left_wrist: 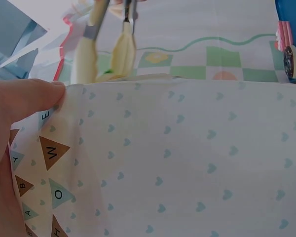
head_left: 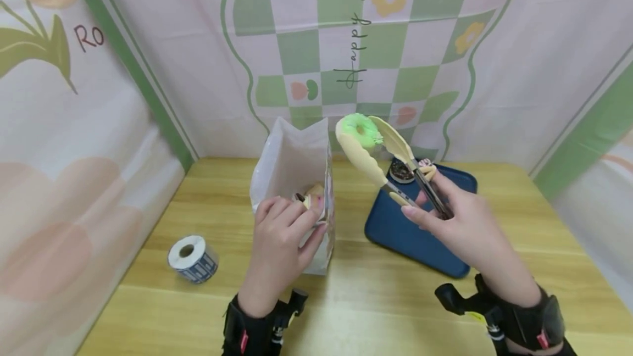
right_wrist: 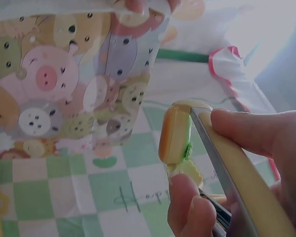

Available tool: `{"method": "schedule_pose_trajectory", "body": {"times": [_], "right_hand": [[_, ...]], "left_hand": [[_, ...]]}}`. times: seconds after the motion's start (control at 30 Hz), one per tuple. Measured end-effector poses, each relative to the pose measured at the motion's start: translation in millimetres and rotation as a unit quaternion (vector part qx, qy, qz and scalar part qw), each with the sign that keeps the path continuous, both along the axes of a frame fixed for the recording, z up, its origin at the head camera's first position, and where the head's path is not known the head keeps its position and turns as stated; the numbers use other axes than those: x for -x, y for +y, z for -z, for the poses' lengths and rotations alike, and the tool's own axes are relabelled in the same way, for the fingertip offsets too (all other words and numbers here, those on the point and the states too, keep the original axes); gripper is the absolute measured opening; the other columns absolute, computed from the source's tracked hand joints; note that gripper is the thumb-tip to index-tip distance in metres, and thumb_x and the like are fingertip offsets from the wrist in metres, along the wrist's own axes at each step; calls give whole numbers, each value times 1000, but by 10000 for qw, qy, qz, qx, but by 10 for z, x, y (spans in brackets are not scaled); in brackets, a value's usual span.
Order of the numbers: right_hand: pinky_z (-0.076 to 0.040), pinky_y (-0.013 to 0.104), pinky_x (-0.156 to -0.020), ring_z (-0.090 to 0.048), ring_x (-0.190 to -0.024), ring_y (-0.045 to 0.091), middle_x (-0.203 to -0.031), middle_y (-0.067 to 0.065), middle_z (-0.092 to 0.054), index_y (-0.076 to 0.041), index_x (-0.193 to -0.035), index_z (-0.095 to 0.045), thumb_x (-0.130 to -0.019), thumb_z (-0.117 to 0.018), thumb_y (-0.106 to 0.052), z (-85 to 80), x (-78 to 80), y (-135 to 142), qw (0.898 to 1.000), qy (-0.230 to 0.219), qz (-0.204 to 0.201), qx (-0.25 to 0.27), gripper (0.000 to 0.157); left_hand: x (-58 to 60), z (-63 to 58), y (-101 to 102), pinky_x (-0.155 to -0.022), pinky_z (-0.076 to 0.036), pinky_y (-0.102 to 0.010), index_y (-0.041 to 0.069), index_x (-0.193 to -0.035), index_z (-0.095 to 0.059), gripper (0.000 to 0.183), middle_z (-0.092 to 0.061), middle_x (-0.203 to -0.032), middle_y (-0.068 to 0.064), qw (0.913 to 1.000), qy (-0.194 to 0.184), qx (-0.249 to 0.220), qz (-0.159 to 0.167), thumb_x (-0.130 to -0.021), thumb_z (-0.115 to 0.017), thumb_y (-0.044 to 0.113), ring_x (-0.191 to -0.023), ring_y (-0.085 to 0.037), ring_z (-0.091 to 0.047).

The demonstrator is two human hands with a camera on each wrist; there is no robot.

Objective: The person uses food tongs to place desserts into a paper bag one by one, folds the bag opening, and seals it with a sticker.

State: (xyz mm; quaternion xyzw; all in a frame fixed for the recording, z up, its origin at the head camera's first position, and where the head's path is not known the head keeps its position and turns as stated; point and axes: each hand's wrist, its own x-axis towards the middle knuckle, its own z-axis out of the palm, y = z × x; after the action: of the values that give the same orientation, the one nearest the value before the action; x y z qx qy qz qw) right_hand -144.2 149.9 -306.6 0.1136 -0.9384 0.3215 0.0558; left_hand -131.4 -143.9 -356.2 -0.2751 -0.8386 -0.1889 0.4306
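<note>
My left hand (head_left: 283,235) pinches the near rim of an upright, open-topped paper bag (head_left: 292,158). Inside the bag, pastry-like pieces (head_left: 315,199) show partly above the fingers. In the left wrist view the bag's side (left_wrist: 187,158) carries small hearts and lettered triangles; animal faces cover another side (right_wrist: 64,84) in the right wrist view. My right hand (head_left: 467,221) grips tongs (head_left: 361,155) with cream tips and metal arms. Between the tips sits a green-iced donut (head_left: 362,129), raised just right of the bag's opening. Its tan side (right_wrist: 172,136) shows in the right wrist view.
A blue tray (head_left: 420,229) lies on the wooden table (head_left: 356,301) under the right hand. Near its back edge is a dark-topped donut (head_left: 401,171), with a pink-and-white piece (head_left: 426,163) beside it. A label roll (head_left: 193,259) stands at the left. Printed cloth (head_left: 207,98) hangs behind.
</note>
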Motion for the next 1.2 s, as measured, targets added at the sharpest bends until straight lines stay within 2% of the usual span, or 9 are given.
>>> {"method": "schedule_pose_trajectory", "body": {"times": [0.1,0.2,0.3,0.7,0.9,1.2], "right_hand": [[-40,25,-49,-49,-56,8,-92,-2,-60,-22,-131,-52,-89,-67,-47,-36,-31,-80,9998,150,-145,60,51],[-41,25,-51,-50,-55,8,-83,-3,-60,-24,-109,-57,-87,-70,-44,-69,-61,-158,9990,327,-277,130,33],[-42,24,-53,-51,-56,7,-80,-3,-60,-24,-103,-57,-87,-72,-42,-99,-86,-217,9983,399,-374,206,29],[-43,23,-53,-52,-56,4,-74,-6,-61,-22,-102,-58,-86,-73,-38,-108,-94,-364,9954,650,-684,190,27],[-45,23,-55,-53,-58,3,-75,-7,-61,-22,-104,-57,-86,-73,-41,-118,-92,-438,9952,612,-749,134,30],[-45,22,-57,-54,-62,2,-86,-9,-63,-21,-125,-55,-86,-72,-46,-132,-101,-514,9950,528,-839,-85,49]], "left_hand": [[5,-6,-1,-92,-38,-39,17,-106,-73,26,-57,-75,5,10000,17,26,-18,-82,-75,26,-79,-18,-54],[12,-8,0,-91,-39,-39,18,-97,-72,18,-57,-75,5,10000,52,35,-30,-81,-76,25,-79,-18,-54],[18,-4,7,-92,-39,-39,18,-87,-68,12,-56,-74,5,10000,84,13,-29,-81,-75,25,-78,-18,-53],[13,-10,9,-93,-38,-39,19,-84,-65,10,-55,-75,6,10000,-41,43,-57,-85,-72,27,-77,-17,-52],[10,-17,7,-93,-39,-39,20,-84,-65,10,-58,-77,6,9999,-71,73,-81,-84,-72,27,-78,-17,-53],[18,-9,1,-92,-39,-38,19,-84,-65,11,-58,-76,6,9999,8,100,-102,-83,-73,26,-77,-17,-52]]}}
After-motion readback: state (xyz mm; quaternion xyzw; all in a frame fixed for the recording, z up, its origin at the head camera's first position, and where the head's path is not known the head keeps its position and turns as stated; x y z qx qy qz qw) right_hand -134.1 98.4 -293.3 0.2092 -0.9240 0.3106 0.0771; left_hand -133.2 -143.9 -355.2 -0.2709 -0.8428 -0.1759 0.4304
